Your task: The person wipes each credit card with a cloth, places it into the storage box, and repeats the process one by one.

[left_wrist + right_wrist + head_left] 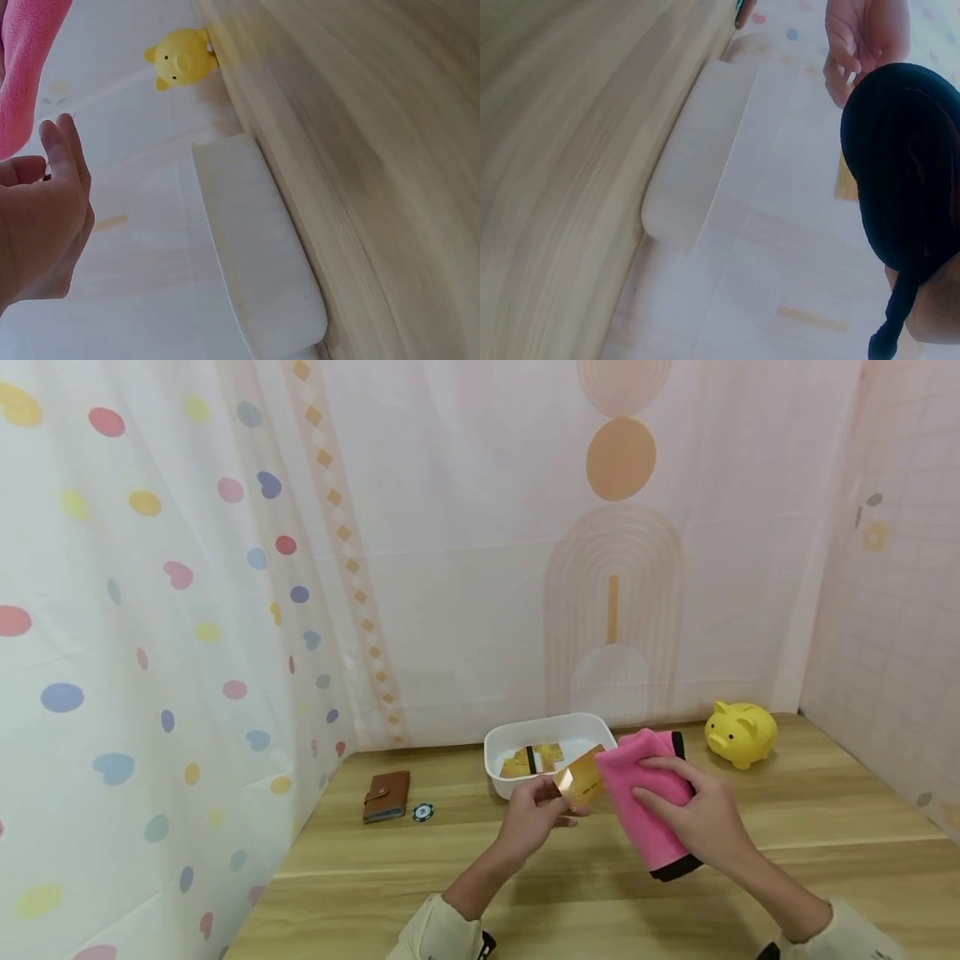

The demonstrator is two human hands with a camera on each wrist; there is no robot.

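Observation:
A shiny gold card (pixel 582 778) is pinched at its left end between the thumb and fingers of my left hand (pixel 531 817). My right hand (pixel 703 814) grips a folded pink cloth (pixel 636 793) with black edging, which meets the card's right end. Behind the card stands a white bin (pixel 504 787) with more gold cards (pixel 551 753) inside, one crossed by a black band. In the left wrist view, the left hand (pixel 45 217) is beside the pink cloth (pixel 26 71). The cloth's black edge (pixel 900 172) hides much of the right hand in the right wrist view.
On the wooden table (pixel 450 868), a brown snap wallet (pixel 387 796) lies at the left, next to a poker chip (pixel 423 812). A yellow piggy bank (pixel 741 735) stands at the back right. Patterned curtains (pixel 465 568) hang behind and on both sides.

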